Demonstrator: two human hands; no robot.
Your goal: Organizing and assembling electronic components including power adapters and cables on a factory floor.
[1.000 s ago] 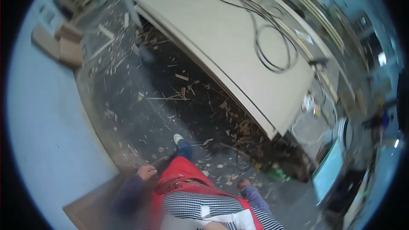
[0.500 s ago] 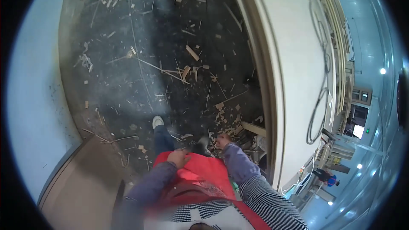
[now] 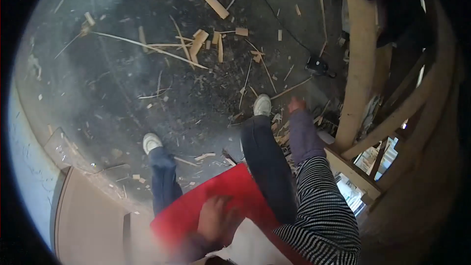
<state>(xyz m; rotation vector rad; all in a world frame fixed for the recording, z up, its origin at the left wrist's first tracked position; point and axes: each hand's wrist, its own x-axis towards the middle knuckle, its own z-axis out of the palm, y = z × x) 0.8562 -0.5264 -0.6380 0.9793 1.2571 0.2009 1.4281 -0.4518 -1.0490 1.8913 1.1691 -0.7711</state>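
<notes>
R hand [image 3: 296,104] is hanging near blk corded device [image 3: 318,65], apart from it; device is lying on floor [image 3: 117,122], left of wood post [image 3: 357,68]. L hand [image 3: 212,218] is hovering over red apron [image 3: 191,203]. Can't tell if either's gripping anything. Prob. approach step; contact'd be needing R hand fwd.

apron [image 3: 240,181]: smooth matt cloth | striped sleeve [image 3: 326,201]: matt cloth | post [image 3: 359,64]: bare wood | offcut [image 3: 213,3]: matt wood
</notes>
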